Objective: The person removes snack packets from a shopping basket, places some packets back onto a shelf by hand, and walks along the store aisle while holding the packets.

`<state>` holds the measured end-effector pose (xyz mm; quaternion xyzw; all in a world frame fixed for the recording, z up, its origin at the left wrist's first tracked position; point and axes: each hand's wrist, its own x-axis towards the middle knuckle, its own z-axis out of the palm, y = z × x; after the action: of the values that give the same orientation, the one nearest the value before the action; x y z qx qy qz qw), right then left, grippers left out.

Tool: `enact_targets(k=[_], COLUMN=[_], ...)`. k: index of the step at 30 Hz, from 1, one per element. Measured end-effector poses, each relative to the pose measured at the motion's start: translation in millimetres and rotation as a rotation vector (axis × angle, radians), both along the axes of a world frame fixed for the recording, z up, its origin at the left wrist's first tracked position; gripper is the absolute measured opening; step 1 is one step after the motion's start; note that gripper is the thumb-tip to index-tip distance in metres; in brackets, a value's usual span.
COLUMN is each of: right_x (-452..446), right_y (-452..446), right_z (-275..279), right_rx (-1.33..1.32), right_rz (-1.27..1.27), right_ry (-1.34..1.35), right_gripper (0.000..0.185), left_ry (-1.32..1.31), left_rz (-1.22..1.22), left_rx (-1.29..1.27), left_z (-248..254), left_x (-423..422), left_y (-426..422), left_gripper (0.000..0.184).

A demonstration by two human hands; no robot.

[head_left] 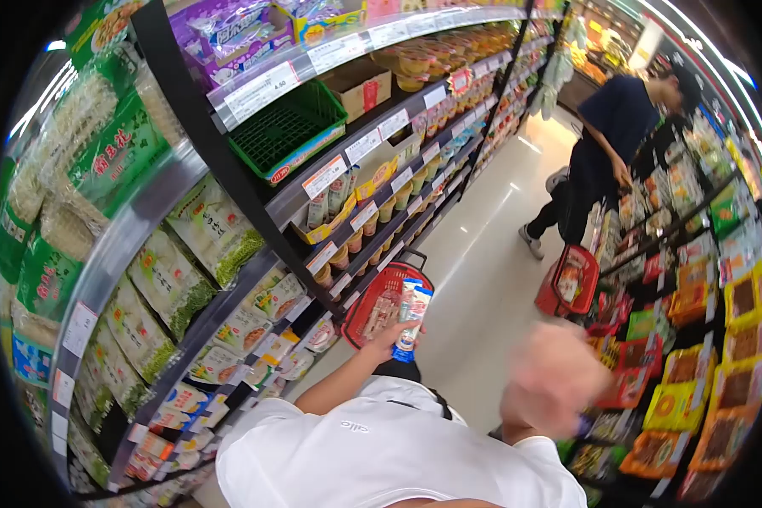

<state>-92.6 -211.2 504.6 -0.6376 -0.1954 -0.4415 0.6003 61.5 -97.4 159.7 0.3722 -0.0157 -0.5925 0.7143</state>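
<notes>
My left hand (391, 342) is closed around slim blue-and-white packets (412, 320), held upright in front of my white shirt. They look like two tubes or sticks side by side; their print is too small to read. Just beyond them a red shopping basket (357, 315) with a dark handle stands on the floor against the shelf, with pale pinkish packs (384, 306) inside. My right hand (559, 372) is raised on the right, smeared by motion, so its fingers cannot be made out. Nothing shows clearly in it.
Shelves on the left carry bagged noodles (114, 157), a green plastic crate (292, 127) and cups of jelly (415, 63). Along the aisle floor (474, 279) a person in dark clothes (610, 127) stands by another red basket (569, 279). Snack packs (686, 372) fill the right-hand racks.
</notes>
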Motion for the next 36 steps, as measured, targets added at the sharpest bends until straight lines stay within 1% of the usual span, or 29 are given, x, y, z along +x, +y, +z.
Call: enact_targets(k=[1,2,3,4,5,7,8,9,10,13,14,15,17,18,20,23,25,27,28,29,30,31,33,34,36], right_x=[35.6,62.1,87.1,102.2,115.7,117.5,122.4,125.9,128.4,135.7,138.9,139.6,144.4,148.1,153.0,154.0,156.3,157.0,158.2,162.2,165.2,168.5,173.1,174.6,178.7], right_y=[-6.2,-4.9,-7.1,-0.9,4.5,11.1,12.5,13.2,13.4,11.6,10.8,12.2,15.6,17.3,20.7,24.5,24.0,20.6,17.6,13.5,8.5,3.7,-4.2,-7.9,-12.6], right_z=[-11.2,-40.1,-83.3,-118.8,-161.1,-206.8,-219.0,-229.1,-232.5,-232.4,-235.6,-239.8,-247.5,-250.9,-257.2,-262.5,-268.9,-271.3,-270.3,-269.1,-264.2,-259.5,-251.2,-252.3,-252.2], right_rx=[-0.194,-0.028,-0.097,-0.119,-0.239,-0.425,-0.441,-0.572,-0.689,-0.745,-0.747,-0.741,-0.814,-0.82,-0.839,-0.797,-0.815,-0.897,-0.895,-0.957,-1.021,-1.027,-1.172,-1.178,-1.154], right_rz=[-0.072,0.099,0.141,0.215,0.247,0.389,0.41,0.406,0.401,0.444,0.526,0.544,0.622,0.636,0.718,0.812,0.854,0.904,0.917,0.951,0.986,1.003,1.022,1.04,0.998], right_ry=[0.058,0.275,0.437,0.608,0.558,0.802,0.804,0.602,0.395,0.318,0.327,0.321,0.276,0.261,0.153,0.152,0.133,0.2,0.192,0.214,0.24,0.233,0.321,0.309,0.258], right_gripper=[0.019,0.02,0.02,0.019,0.018,0.015,0.015,0.015,0.015,0.02,0.022,0.022,0.019,0.019,0.017,0.015,0.014,0.018,0.018,0.02,0.023,0.023,0.025,0.025,0.029], left_ry=[-0.041,-0.064,-0.097,-0.094,-0.101,-0.107,-0.112,-0.115,-0.117,-0.118,-0.14,-0.138,-0.157,-0.171,-0.148,-0.118,-0.204,-0.219,-0.268,-0.32,-0.355,-0.352,-0.405,-0.402,-0.366], left_rz=[0.091,0.13,0.171,0.199,0.208,0.222,0.227,0.229,0.23,0.221,0.222,0.238,0.26,0.271,0.319,0.419,0.496,0.524,0.508,0.494,0.503,0.521,0.515,0.536,0.56], left_rx=[0.034,-0.101,-0.237,-0.261,-0.232,-0.155,-0.111,-0.063,-0.012,0.154,0.141,0.151,0.166,0.128,0.138,0.153,0.23,0.216,0.233,0.248,0.261,0.262,0.3,0.304,0.298], left_z=[-4.5,-15.8,-22.8,-20.0,-14.6,-1.5,6.0,12.9,17.9,26.2,25.8,32.9,53.7,45.3,35.5,33.3,30.9,28.6,29.9,31.7,42.1,44.3,47.4,46.0,39.9], left_x=[7.6,15.1,23.7,32.0,40.4,53.3,61.0,66.9,71.1,75.4,75.0,71.5,67.8,68.1,67.8,64.7,62.9,61.6,61.2,63.2,62.9,64.9,66.0,67.3,72.4], left_y=[-9.0,-15.5,-25.6,-41.1,-54.8,-70.7,-75.0,-78.2,-80.0,-79.6,-82.0,-81.5,-79.7,-78.4,-71.7,-61.9,-60.9,-65.7,-69.2,-73.5,-78.5,-84.5,-96.5,-102.8,-113.9], left_gripper=[0.023,0.024,0.024,0.024,0.025,0.025,0.025,0.025,0.025,0.025,0.024,0.024,0.02,0.02,0.02,0.022,0.022,0.024,0.025,0.028,0.029,0.029,0.031,0.031,0.031])
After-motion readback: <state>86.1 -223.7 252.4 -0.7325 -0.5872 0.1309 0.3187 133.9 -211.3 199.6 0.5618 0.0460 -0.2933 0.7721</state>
